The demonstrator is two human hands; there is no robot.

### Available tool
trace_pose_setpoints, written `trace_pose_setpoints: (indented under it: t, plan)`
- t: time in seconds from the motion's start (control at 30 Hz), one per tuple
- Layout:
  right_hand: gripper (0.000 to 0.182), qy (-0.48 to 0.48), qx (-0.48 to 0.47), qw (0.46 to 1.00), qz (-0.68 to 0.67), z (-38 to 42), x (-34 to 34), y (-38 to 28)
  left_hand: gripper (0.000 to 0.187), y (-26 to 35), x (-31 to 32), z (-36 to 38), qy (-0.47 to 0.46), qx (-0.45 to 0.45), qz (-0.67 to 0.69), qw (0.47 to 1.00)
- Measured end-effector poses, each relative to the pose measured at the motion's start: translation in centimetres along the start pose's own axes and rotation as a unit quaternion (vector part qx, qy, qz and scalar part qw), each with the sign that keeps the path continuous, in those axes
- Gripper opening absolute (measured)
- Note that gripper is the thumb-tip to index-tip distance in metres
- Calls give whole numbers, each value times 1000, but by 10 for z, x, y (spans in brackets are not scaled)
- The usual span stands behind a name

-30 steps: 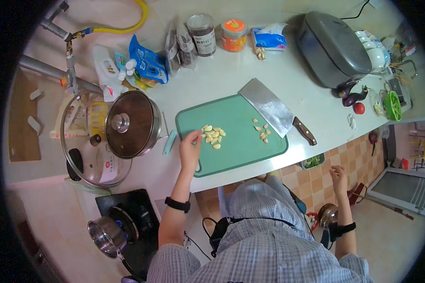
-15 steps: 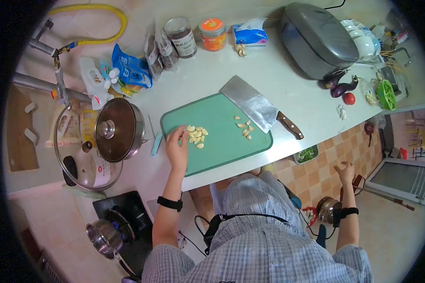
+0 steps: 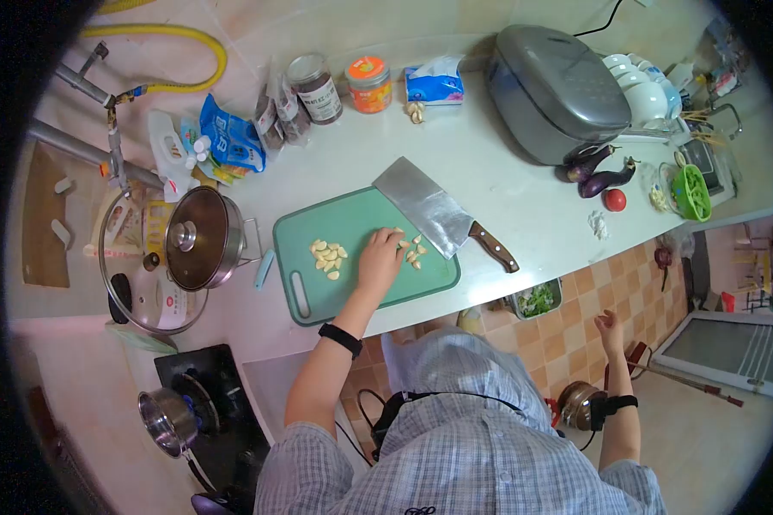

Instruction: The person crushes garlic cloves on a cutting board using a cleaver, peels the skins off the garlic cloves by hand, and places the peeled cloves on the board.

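left hand [image 3: 380, 260] lies flat, fingers loosely apart, on the green plastic cutting board [image 3: 301, 296] over the smaller pile of peeled garlic cloves [image 3: 414, 251], right beside the steel cleaver [image 3: 425, 209], so a careless sweep could catch the blade or flick cloves off the board's near edge; right hand [image 3: 610, 327] hangs open and empty, well clear below the counter.

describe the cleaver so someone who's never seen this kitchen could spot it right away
Start at the green cutting board in the middle of the white counter. At the board's far right corner lies the cleaver, its blade partly on the board and its brown wooden handle pointing toward the counter's near edge. It is the only broad, flat, shiny steel rectangle there, just beyond the left hand.
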State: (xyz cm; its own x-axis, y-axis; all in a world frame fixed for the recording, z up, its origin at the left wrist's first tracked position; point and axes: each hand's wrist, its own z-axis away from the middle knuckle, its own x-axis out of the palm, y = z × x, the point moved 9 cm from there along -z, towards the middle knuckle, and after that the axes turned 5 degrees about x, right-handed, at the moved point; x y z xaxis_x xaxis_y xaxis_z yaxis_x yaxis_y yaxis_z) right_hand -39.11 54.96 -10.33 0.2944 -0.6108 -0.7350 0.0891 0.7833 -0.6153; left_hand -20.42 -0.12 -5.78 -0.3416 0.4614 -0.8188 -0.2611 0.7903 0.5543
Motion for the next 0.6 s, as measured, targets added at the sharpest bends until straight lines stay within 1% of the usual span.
trace_pose_setpoints:
  t: [0.03,0.07,0.13,0.17,0.23,0.27,0.33,0.47,0.53,0.57,0.6]
  plan:
    - [25,-4,-6,1000,0,-2,0,1,22,3,7,-2,-17,9,-28,999]
    - [25,-4,-8,1000,-1,-5,-1,3,22,4,10,-3,-15,9,-29,999]
    - [22,-27,40,997,-55,-9,2,14,16,4,10,-1,11,4,-40,999]
    - [22,-28,39,997,-55,-11,0,14,16,4,12,1,12,3,-41,999]
    - [26,-111,51,988,-94,-8,13,-10,13,1,13,3,21,-13,-62,998]
    - [26,-113,48,988,-95,-13,16,-13,13,1,14,5,23,-15,-64,998]
    - [25,-149,10,982,-116,-22,28,-30,12,2,12,8,38,-7,-93,995]
    - [24,-176,-1,976,-129,-30,44,-77,11,1,6,18,51,-21,-119,991]
    - [22,-180,33,978,-97,-29,51,-107,13,14,-14,23,108,-28,-25,993]
    - [22,-179,32,978,-99,-30,54,-121,13,25,-20,23,110,-26,-27,993]
    - [22,-188,-3,982,-21,-31,58,-138,15,38,-26,21,92,-56,85,991]
